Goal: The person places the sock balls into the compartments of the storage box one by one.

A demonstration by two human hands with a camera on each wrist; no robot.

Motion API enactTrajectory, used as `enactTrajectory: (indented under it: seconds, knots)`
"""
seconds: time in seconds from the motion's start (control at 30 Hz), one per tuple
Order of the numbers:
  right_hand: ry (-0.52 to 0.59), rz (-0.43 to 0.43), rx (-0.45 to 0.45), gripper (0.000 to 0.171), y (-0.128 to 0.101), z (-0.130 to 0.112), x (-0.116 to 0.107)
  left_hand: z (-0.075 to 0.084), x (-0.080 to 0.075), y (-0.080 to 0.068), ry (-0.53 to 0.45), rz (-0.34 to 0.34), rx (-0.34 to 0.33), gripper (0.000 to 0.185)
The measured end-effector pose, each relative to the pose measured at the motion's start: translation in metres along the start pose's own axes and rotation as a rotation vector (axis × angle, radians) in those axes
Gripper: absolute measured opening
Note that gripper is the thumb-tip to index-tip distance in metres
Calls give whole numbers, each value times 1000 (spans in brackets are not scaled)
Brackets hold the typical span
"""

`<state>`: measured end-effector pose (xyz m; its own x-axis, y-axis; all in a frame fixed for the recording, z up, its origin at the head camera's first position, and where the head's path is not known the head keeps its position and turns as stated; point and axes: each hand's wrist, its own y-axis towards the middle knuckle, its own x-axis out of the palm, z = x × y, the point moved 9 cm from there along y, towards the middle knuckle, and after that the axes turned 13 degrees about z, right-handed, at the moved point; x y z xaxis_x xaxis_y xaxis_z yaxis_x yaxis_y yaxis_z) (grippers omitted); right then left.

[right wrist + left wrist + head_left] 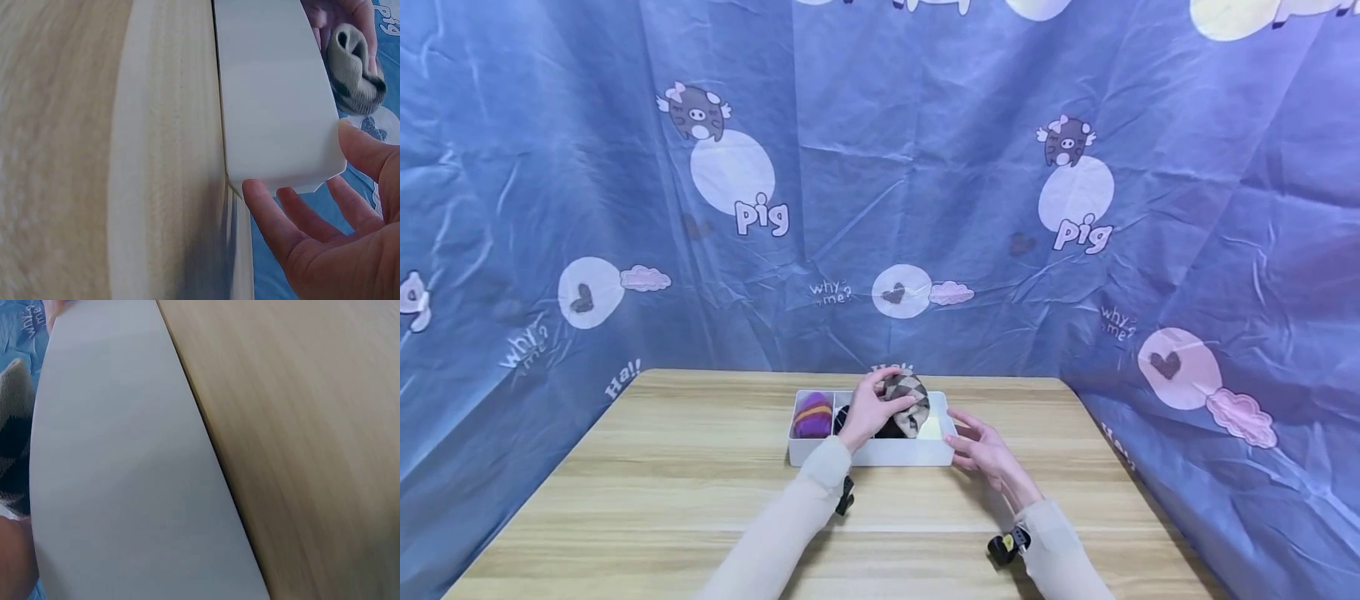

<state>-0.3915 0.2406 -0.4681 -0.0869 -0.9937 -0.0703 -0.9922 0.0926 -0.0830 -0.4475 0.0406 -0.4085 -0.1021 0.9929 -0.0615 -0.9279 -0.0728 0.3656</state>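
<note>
A long white divided box (902, 452) sits on the wooden table. My left hand (868, 412) reaches over its front wall and grips a balled-up grey and cream checked sock (907, 398), thumb on its near side. In the right wrist view this sock (355, 72) shows its folded cuff, just past the box rim. My right hand (988, 454) touches the right end of the box, fingers spread along the end wall (300, 187) and thumb up at the rim. The left wrist view shows mostly the box's front wall (125, 450), with part of the checked sock (14, 434) beyond it.
A purple sock roll with an orange stripe (812, 417) lies in the left compartment. Dark items (841, 418) sit in the middle of the box, partly hidden by the left hand. The right compartment (932, 428) shows its white floor. A blue printed curtain (880, 200) hangs behind the table (700, 467).
</note>
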Motion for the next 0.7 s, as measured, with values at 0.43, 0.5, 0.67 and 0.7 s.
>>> enactTrajectory:
  seconds: [0.43,0.5,0.67,0.7]
  knots:
    - [-15,32,19,66,1,3,0,-1,27,-6,51,87,-12,51]
    - [-9,32,21,65,2,2,-1,0,30,-6,85,84,4,51]
    - [-3,33,31,66,4,2,-2,2,35,-7,148,53,35,51]
    - [-7,35,31,66,4,2,-2,2,35,-8,156,45,41,51]
